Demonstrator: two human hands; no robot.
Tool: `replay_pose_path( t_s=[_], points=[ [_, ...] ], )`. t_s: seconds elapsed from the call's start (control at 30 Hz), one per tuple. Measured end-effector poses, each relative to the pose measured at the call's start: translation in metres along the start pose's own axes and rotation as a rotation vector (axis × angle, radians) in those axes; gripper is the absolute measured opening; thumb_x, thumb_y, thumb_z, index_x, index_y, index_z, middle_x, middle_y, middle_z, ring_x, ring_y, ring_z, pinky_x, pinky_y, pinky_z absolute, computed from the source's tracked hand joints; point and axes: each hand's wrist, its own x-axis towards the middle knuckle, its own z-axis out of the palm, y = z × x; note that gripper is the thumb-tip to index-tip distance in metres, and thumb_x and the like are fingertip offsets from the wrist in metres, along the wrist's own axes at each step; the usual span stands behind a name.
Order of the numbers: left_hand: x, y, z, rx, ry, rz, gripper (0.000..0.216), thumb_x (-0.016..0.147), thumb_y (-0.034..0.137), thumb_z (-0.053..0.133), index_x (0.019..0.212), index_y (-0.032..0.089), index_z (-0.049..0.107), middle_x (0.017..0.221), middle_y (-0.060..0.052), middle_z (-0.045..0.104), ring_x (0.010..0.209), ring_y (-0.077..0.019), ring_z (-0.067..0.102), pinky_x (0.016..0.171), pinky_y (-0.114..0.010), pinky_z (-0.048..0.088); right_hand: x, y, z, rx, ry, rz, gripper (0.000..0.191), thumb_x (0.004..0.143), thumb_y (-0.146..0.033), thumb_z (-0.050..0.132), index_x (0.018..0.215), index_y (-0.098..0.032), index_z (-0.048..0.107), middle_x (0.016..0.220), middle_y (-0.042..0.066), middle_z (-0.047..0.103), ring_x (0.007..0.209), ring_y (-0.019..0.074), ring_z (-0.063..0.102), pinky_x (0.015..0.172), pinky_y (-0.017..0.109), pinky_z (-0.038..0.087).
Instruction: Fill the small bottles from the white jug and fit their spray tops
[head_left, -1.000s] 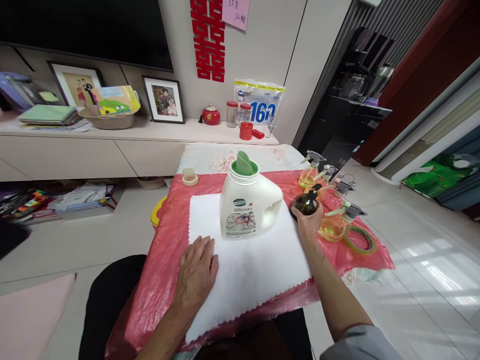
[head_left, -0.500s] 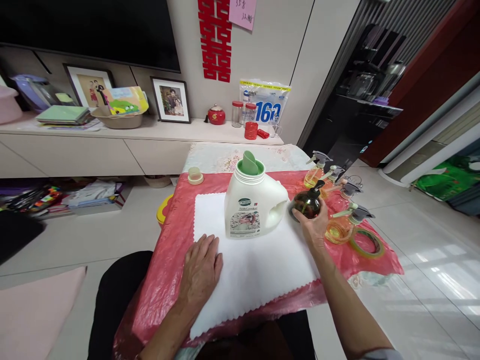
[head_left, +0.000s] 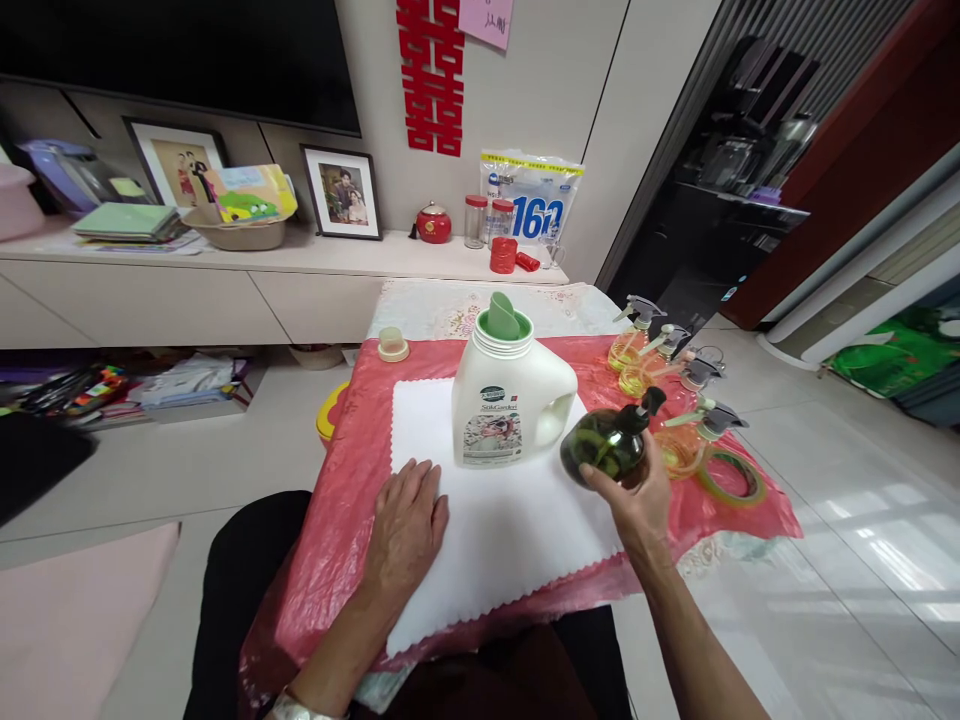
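Observation:
My right hand (head_left: 637,500) is closed around a dark pump bottle (head_left: 604,445) with a black pump head, tilted to the right over the edge of the white cloth. Flat on that white cloth (head_left: 517,540) lies my left hand (head_left: 409,515), its fingers stretched out and holding nothing. Between the hands, farther back, a white detergent jug (head_left: 495,400) stands upright with its mouth uncovered and a green spout (head_left: 502,317) showing inside. A pale translucent cap (head_left: 392,345) rests at the far left of the red table cover (head_left: 337,500).
Several spray bottles (head_left: 679,445) with grey trigger heads stand along the table's right side. Beside the nearest lies a roll of tape (head_left: 733,476). On the cabinet behind are red-lidded jars (head_left: 475,222), a red pot (head_left: 433,224), a white bag (head_left: 531,200) and framed photos (head_left: 343,195).
My right hand has brought the dark pump bottle nearer to me, away from the spray bottles, and it now leans. My left hand stays flat on the cloth.

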Motion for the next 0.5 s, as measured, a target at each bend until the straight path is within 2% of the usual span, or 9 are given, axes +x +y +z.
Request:
replay_pose_path(
  t_s=[0.13,0.27,0.4,0.5],
  points=[
    [0.0,-0.002,0.001,-0.059,-0.032,-0.034,0.035,0.097,0.024,0.047,0.125,0.012,0.064,0.131,-0.018,0.068,0.129,-0.0358,0.059,0.108,-0.053,0.046,-0.037,0.007,0.006,0.09,-0.212,0.012,0.095,0.062,-0.046,0.087,0.143,-0.019,0.044,0.133,0.014,0.059,0.118,0.0301,0.062,0.097,0.045,0.057],
    [0.005,-0.006,-0.003,-0.088,-0.129,-0.05,0.036,0.093,0.022,0.051,0.126,0.013,0.063,0.134,-0.017,0.066,0.131,-0.0352,0.057,0.109,-0.052,0.048,-0.062,0.009,0.019,0.119,-0.375,0.003,0.088,0.065,-0.039,0.086,0.142,-0.023,0.046,0.133,0.011,0.059,0.119,0.0289,0.062,0.1,0.045,0.056],
    [0.015,-0.003,-0.024,-0.107,-0.289,-0.018,0.034,0.09,0.015,0.049,0.121,0.014,0.064,0.132,-0.016,0.065,0.128,-0.0327,0.059,0.107,-0.049,0.05,-0.074,0.005,0.03,0.132,-0.457,-0.013,0.088,0.066,-0.033,0.084,0.144,-0.026,0.044,0.136,0.009,0.057,0.123,0.0286,0.06,0.105,0.045,0.053],
    [0.023,0.008,-0.052,-0.257,-0.399,-0.042,0.032,0.09,0.014,0.045,0.114,0.016,0.067,0.116,-0.015,0.071,0.11,-0.0289,0.067,0.097,-0.046,0.055,-0.08,0.001,0.035,0.128,-0.489,-0.024,0.09,0.064,-0.03,0.084,0.144,-0.026,0.043,0.136,0.009,0.056,0.125,0.0283,0.057,0.108,0.045,0.05]
  ],
)
